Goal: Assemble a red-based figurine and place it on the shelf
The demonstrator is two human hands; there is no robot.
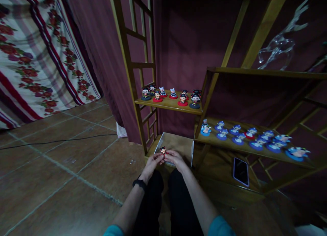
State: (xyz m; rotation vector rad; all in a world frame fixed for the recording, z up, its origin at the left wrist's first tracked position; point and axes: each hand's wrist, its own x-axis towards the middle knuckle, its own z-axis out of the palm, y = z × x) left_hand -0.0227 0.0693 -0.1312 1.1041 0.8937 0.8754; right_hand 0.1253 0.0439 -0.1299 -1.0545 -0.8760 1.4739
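- Figurine [162, 150] with dark hair and a red base is sitting right between both hands, low in the middle of the view, just in front of the open cardboard box [178, 143] at the foot of the wooden shelf unit [127, 69].
- Going from the left: the floral striped cloth [38, 55] is hanging well off to the side, with the tiled floor [63, 161] and a dark cable [56, 140] running across it. None of that looks involved.
- Left hand [153, 162], the one with a black wristband [139, 183], is pinching the figurine from its side, fingers curled in.
- Right hand [175, 157] is meeting it from the other side, fingertips also closing on the little thing, so the two hands are pretty much pressed together around it.
- Upper shelf [166, 104] is already carrying a bunch of similar red and black based figurines [182, 99], and the lower shelf [245, 145] to the right is showing rows of blue ones [240, 137].
- Phone [240, 171] is lying flat on the bottom board, well clear of the hands.
- My read: this is the just-out-of-the-box stage, figurine in hand and not yet on a shelf.
- Next move, I'm guessing, is calling for one hand keeping the pinch on the base and lifting up to that upper shelf, finding a gap without bumping the neighbours.
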